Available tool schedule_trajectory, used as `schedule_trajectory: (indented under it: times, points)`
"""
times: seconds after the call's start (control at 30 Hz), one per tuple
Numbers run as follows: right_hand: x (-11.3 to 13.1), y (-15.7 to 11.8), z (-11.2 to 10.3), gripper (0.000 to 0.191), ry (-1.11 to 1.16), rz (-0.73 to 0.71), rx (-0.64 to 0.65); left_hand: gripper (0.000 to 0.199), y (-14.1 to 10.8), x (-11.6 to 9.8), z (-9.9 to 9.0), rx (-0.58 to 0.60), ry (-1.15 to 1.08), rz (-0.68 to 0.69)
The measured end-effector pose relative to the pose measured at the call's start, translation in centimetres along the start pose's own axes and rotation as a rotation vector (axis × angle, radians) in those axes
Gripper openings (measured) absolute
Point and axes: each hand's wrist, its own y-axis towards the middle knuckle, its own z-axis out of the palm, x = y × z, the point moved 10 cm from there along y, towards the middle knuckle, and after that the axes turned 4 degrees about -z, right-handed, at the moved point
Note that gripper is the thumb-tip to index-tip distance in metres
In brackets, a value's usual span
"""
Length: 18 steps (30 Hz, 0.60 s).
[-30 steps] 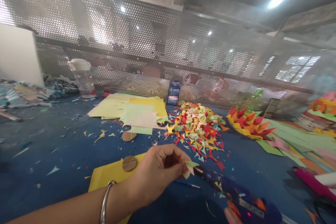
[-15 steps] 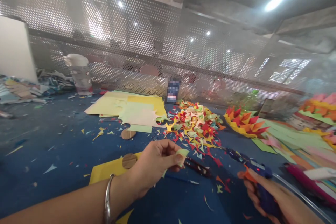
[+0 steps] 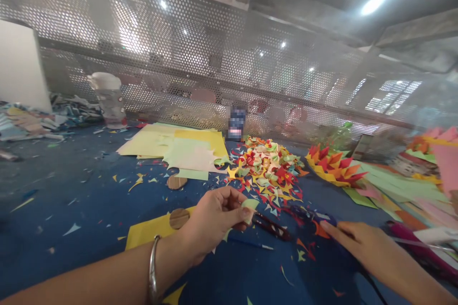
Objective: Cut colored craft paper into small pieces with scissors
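Pinched between the thumb and fingers of my left hand (image 3: pixel 222 217) is a small pale green paper piece (image 3: pixel 250 204). My right hand (image 3: pixel 354 238) grips a dark blue glue gun (image 3: pixel 327 219) with an orange trigger; its nozzle points left, toward my left hand, and is blurred. A dark red-handled tool (image 3: pixel 274 227) lies just beyond my left fingertips, and a thin blue stick (image 3: pixel 250 243) lies below them. Under my left wrist is a yellow sheet (image 3: pixel 146 228) with a round wooden disc (image 3: pixel 179 218) on it.
A heap of coloured paper scraps (image 3: pixel 274 167) stands ahead, beside stacked paper sheets (image 3: pixel 189 152). Another wooden disc (image 3: pixel 177 181) lies near them. Further right are a layered paper flower (image 3: pixel 334 167) and a magenta tool (image 3: pixel 404 243). A cup (image 3: pixel 109 100) stands back left.
My right hand has brought the glue gun left and slightly up, closer to my left hand. My left hand keeps nearly the same place with the green piece.
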Motion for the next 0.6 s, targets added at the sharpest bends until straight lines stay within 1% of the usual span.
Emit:
schedule_trajectory:
  times: [0.03, 0.07, 0.1, 0.17, 0.23, 0.27, 0.33, 0.37, 0.43, 0.6]
  points:
    - [0.8, 0.0, -0.8, 0.046, -0.133, -0.022, -0.066, 0.030, 0.0, 0.0, 0.0, -0.003, 0.002, -0.002]
    - [1.9, -0.2, -1.3, 0.042, -0.209, -0.033, -0.107, 0.031, 0.0, -0.1, 0.0, -0.006, 0.006, -0.004]
    - [3.6, -0.5, -1.4, 0.038, -0.220, -0.082, -0.137, 0.031, 0.0, -0.1, 0.0, -0.010, 0.009, -0.006]
    - [7.7, -1.1, -0.9, 0.028, -0.133, -0.223, -0.154, 0.033, 0.1, -0.1, 0.0, -0.017, 0.015, -0.010]
    - [11.8, -1.4, 0.3, 0.022, 0.020, -0.368, -0.111, 0.034, 0.1, -0.1, 0.0, -0.018, 0.019, -0.010]
    - [13.6, -1.5, 0.9, 0.022, 0.075, -0.431, -0.088, 0.034, 0.2, -0.1, 0.1, -0.014, 0.022, -0.007]
    - [16.1, -1.4, 1.9, 0.021, 0.111, -0.525, -0.070, 0.034, 0.2, -0.2, 0.1, -0.006, 0.030, 0.003]
    - [16.9, -1.3, 2.2, 0.019, 0.122, -0.561, -0.070, 0.034, 0.2, -0.2, 0.0, -0.006, 0.034, 0.009]
    - [17.7, -1.1, 2.7, 0.014, 0.143, -0.609, -0.082, 0.031, 0.3, -0.2, -0.1, -0.012, 0.035, 0.011]
    - [18.4, -0.9, 3.3, 0.012, 0.214, -0.705, -0.098, 0.024, 0.9, 0.4, -0.8, -0.053, 0.010, -0.014]
